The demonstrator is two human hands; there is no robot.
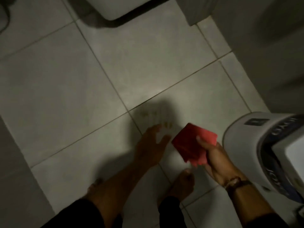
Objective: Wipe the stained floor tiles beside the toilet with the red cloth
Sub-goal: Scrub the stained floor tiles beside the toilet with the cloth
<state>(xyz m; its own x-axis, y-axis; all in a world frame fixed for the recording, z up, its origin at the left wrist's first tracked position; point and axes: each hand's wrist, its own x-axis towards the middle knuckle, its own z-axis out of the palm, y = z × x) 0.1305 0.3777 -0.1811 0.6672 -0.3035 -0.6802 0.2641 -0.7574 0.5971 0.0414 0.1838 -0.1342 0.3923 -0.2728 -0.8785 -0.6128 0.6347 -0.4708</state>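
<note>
A folded red cloth (193, 143) is held above the floor by my right hand (215, 160), thumb on top of it. My left hand (151, 143) hangs beside it to the left, fingers spread, holding nothing. Small yellowish stains (167, 124) mark the pale floor tiles (65, 89) just beyond my left fingertips, with fainter spots (145, 114) a little farther on. The toilet (256, 139) stands at the right edge, white with a dark rim. The picture is dim and blurred.
My two bare feet (182, 185) stand on the tiles at the bottom. A white fixture base (115, 10) sits at the top centre, and a wall or cabinet (263, 46) fills the upper right. Another pale surface (14, 178) lines the lower left.
</note>
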